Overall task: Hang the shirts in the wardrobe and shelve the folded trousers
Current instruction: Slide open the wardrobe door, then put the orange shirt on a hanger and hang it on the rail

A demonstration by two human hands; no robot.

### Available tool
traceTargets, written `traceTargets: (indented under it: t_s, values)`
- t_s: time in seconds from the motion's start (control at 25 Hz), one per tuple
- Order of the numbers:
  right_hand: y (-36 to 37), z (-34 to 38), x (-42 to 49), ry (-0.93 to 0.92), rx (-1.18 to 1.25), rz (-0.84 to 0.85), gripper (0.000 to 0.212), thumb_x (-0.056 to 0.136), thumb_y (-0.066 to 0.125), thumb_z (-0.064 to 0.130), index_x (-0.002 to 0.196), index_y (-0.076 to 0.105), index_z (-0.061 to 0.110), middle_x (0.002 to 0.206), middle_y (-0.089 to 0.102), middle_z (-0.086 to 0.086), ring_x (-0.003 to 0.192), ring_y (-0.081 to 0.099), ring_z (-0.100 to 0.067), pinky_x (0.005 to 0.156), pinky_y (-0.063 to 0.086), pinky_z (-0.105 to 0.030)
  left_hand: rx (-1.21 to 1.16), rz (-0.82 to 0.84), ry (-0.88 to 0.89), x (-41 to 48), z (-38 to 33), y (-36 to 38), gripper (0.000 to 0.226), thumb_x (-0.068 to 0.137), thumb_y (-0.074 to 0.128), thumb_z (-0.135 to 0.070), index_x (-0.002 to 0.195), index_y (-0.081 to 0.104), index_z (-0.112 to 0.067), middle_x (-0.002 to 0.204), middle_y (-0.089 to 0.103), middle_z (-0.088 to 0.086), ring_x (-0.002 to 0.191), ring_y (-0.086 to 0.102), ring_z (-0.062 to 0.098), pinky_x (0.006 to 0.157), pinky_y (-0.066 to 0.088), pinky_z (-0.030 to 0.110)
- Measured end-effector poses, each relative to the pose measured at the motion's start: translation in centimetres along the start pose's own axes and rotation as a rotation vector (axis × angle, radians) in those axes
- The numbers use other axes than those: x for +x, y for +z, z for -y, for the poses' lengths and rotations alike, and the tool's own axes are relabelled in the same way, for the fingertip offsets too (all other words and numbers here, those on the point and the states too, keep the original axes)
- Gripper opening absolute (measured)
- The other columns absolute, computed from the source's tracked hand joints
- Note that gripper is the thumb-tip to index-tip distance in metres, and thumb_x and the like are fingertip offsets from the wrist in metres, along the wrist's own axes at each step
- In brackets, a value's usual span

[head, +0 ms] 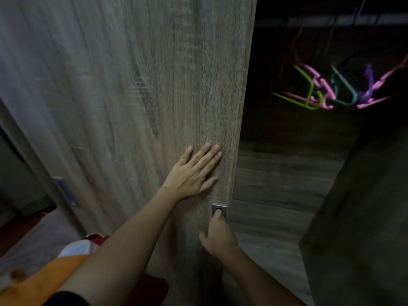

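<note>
- At 8 o'clock in the view, an orange garment (44,274) is seen. A white garment (76,249) lies just beyond it at its 1 o'clock. Both lie on a grey surface (33,239), outside the wardrobe; what kind of garments they are cannot be told.
- At 9 o'clock, a second metal handle (65,191) is set into a narrow panel behind the main door.
- The left and centre are filled by the wood-grain wardrobe door (132,96), which is blurred.
- The left hand (192,173) is laid flat on the door near its right edge, with the fingers straight and slightly spread, gripping nothing.
- A recessed handle (219,209) is set at 6 o'clock from that hand, at the door's right edge.
- The right hand (217,236) is placed just below the handle. Its forefinger is stretched up with the tip in the recess and its thumb is held out toward 9 o'clock. The other fingers are hidden, so their state cannot be told.
- Past the door edge, the wardrobe (276,173) stands open and dark, with wooden boards inside.
- At 2 o'clock, plastic hangers (323,85) in green, pink, teal and purple hang below a dim rail (331,21).
- At 4 o'clock, a dark panel (364,217) is seen.
</note>
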State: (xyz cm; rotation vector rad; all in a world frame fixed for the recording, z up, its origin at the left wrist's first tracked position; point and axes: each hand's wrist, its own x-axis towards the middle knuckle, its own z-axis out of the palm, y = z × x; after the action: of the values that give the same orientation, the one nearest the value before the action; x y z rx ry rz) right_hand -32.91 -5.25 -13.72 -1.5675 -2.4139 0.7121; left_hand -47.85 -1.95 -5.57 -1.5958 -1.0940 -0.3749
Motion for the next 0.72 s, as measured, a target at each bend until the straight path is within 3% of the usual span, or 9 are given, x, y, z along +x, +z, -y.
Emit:
traceTargets:
  t_s: [0.24,0.4,0.52,0.6,0.72]
  values:
    - [0.1,1.3,0.8,-0.084,-0.048,0.084,0.089,0.082,0.064,0.037,0.141,0.011,-0.003,0.136,0.044,-0.020,0.122,0.049,-0.030,0.097,0.043,-0.033,-0.018,0.086,-0.024,-1.4,2.0,-0.6,0.070,0.098,0.028,-0.050,0.151,0.002,-0.012,0.159,-0.012,0.005,0.147,-0.007,0.018,0.114,0.004,0.042]
    - [-1.0,1.7,0.8,-0.049,-0.154,0.138,0.085,0.084,0.063,0.035,0.141,0.016,-0.006,0.134,0.048,-0.019,0.122,0.050,-0.031,0.096,0.044,-0.034,-0.078,0.191,-0.049,-0.9,1.7,-2.0,0.064,0.098,0.030,-0.044,0.150,0.011,-0.012,0.157,0.018,0.005,0.147,0.005,0.019,0.114,0.006,0.040]
    - [-2.2,3.5,0.6,-0.065,-0.332,0.262,0.061,0.088,0.057,0.039,0.132,0.044,0.000,0.133,0.051,-0.017,0.120,0.052,-0.031,0.094,0.045,-0.032,-0.137,0.361,-0.255,-2.4,1.1,-5.6,0.064,0.093,0.034,-0.044,0.146,0.025,-0.008,0.151,0.035,0.007,0.140,0.031,0.020,0.115,0.012,0.039]
    - [-2.3,5.1,0.1,-0.114,-0.367,0.353,0.053,0.089,0.054,0.041,0.125,0.053,0.001,0.130,0.055,-0.017,0.116,0.055,-0.031,0.090,0.046,-0.030,-0.211,0.492,-0.467,-6.0,1.3,-9.4,0.068,0.092,0.034,-0.045,0.146,0.021,-0.006,0.153,0.026,0.009,0.140,0.028,0.021,0.114,0.024,0.042]
    - [-1.4,7.9,-0.2,-0.187,-0.319,0.438,0.048,0.090,0.053,0.041,0.112,0.063,0.000,0.118,0.065,-0.016,0.109,0.061,-0.029,0.084,0.048,-0.028,-0.221,0.606,-0.688,-13.7,1.3,-17.2,0.071,0.091,0.036,-0.044,0.146,0.018,-0.004,0.151,0.015,0.008,0.139,0.021,0.024,0.108,0.023,0.047]
